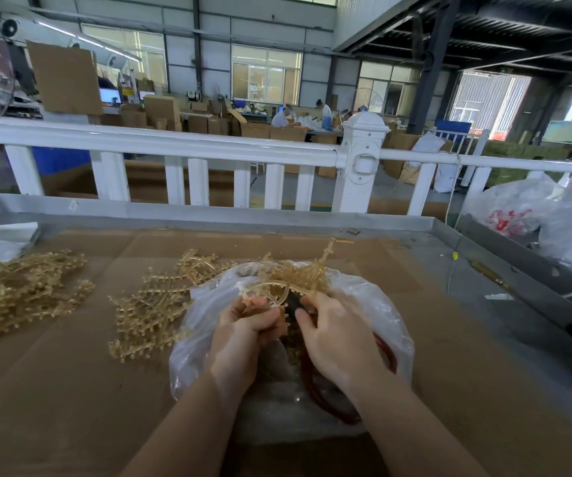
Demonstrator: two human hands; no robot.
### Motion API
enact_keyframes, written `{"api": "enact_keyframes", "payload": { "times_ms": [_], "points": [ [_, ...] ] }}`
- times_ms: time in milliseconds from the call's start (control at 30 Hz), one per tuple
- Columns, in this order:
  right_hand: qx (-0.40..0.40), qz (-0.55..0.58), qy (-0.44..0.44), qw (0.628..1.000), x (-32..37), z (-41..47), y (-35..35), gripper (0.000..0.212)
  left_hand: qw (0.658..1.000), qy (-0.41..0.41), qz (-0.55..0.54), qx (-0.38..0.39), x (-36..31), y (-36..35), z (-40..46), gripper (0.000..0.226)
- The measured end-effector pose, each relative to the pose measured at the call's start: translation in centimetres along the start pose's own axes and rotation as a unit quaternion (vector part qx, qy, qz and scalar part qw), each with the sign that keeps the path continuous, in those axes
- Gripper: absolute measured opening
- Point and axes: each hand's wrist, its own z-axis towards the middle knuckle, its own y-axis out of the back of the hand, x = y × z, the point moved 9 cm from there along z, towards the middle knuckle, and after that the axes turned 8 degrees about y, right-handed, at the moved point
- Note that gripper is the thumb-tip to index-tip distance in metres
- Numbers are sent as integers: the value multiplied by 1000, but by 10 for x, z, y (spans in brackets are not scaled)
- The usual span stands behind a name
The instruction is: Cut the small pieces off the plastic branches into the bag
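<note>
Both hands work over the mouth of a crumpled clear plastic bag that lies on the brown cardboard-covered table straight ahead of the person. The left hand has its fingers curled tightly round the stems of a bunch of pale golden translucent plastic branches, which stick up and away from the hands, above the bag's opening. The right hand sits just beside the left, fingers bent round a dark tool with red-orange handles that loop out under the palm; its cutting end lies between the two hands and is too hidden to tell whether it touches the branches. Small golden bits show inside the bag, below the hands.

To the left of the bag, touching its edge, lies a loose spread of the same golden branches, and farther left, well apart, a second heap. A white railing runs behind the table's grey metal rim. At the far right, other clear bags rest beyond the rim.
</note>
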Motion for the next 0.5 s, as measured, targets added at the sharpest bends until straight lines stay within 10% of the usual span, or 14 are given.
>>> {"api": "enact_keyframes", "payload": {
  "times_ms": [200, 500],
  "points": [
    [11, 185, -22, 982, 3, 11, -14, 30, 998, 2, 35, 54, 0, -12, -6, 21],
    [-17, 93, -51, 994, -11, 9, -14, 29, 994, -26, 101, 23, -3, -13, -15, 22]
  ]
}}
